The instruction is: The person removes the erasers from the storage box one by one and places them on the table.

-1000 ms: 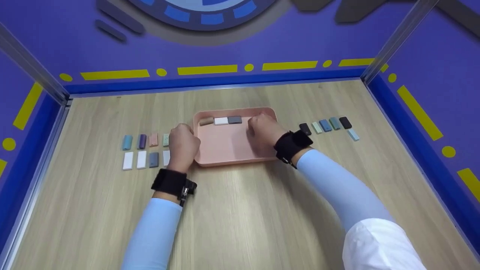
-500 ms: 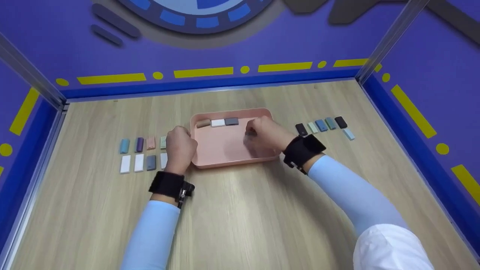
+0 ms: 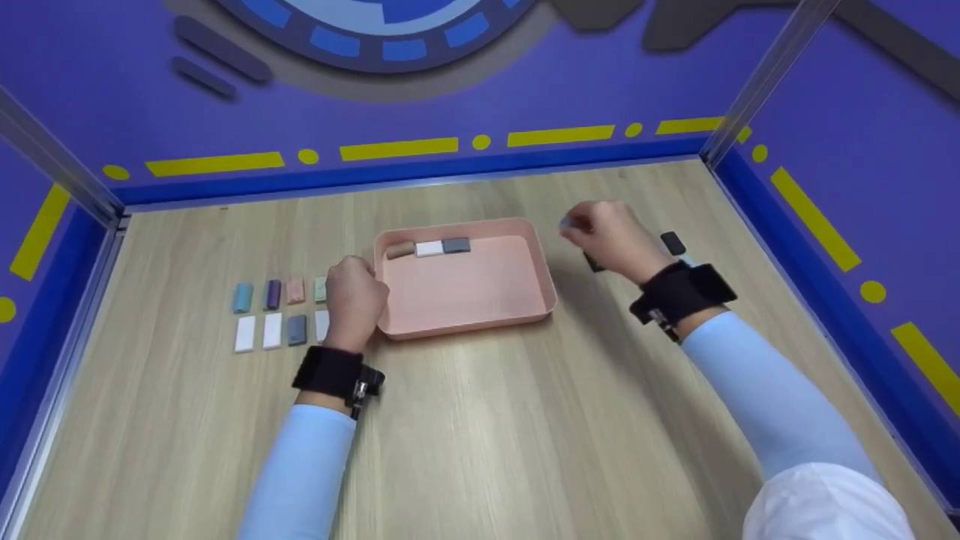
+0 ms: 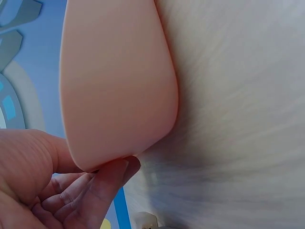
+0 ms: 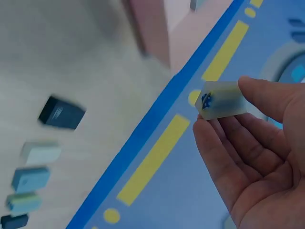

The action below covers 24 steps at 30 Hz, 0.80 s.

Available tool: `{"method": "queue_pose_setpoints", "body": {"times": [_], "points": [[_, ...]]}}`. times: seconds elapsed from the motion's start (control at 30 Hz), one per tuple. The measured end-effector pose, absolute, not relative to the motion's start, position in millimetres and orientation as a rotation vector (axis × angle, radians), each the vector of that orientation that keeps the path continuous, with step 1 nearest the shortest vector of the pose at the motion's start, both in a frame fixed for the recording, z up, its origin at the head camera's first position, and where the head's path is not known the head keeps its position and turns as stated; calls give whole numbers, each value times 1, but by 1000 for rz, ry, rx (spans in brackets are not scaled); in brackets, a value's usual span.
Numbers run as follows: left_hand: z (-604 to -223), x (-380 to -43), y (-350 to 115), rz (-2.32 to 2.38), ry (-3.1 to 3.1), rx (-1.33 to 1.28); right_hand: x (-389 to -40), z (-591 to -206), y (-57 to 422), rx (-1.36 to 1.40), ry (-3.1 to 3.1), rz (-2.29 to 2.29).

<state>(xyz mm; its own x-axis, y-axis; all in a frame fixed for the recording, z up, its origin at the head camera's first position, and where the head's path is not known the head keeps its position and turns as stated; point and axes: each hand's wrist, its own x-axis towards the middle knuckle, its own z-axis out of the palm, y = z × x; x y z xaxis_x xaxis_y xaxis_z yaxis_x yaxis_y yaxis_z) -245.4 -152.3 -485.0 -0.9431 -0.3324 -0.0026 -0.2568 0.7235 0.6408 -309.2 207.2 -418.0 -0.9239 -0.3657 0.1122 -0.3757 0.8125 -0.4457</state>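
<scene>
My left hand (image 3: 354,300) grips the left wall of the pink tray (image 3: 472,289); in the left wrist view, thumb and fingers pinch that end. Inside the tray, a brown eraser (image 3: 401,250), a white eraser (image 3: 429,248) and a grey eraser (image 3: 456,245) lie in a row along the far wall. My right hand (image 3: 611,232) is raised off the table, right of the tray. Between thumb and fingers it pinches a small translucent eraser (image 5: 221,100) with a blue mark. This hand hides most of the right-hand erasers in the head view.
Left of the tray are two rows of erasers, among them a light blue one (image 3: 242,298), a purple one (image 3: 272,294) and a white one (image 3: 245,334). On the right lie a black eraser (image 3: 673,242) and several others, such as a blue one (image 5: 31,179). Walls enclose the table.
My right hand has lifted out of the tray and moved right, carrying the translucent eraser. The left hand keeps its grip on the tray. The head view has shifted slightly.
</scene>
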Motion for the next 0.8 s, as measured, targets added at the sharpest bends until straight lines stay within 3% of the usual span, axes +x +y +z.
{"method": "queue_pose_setpoints", "body": {"times": [0.43,0.8], "points": [[-486,-245,-153,-1031,-2808,471,-310,-440,314,108,-3045,706],[-486,-245,-152,-1008,-2804,466,-306,-462,340,10,-3154,581]]}}
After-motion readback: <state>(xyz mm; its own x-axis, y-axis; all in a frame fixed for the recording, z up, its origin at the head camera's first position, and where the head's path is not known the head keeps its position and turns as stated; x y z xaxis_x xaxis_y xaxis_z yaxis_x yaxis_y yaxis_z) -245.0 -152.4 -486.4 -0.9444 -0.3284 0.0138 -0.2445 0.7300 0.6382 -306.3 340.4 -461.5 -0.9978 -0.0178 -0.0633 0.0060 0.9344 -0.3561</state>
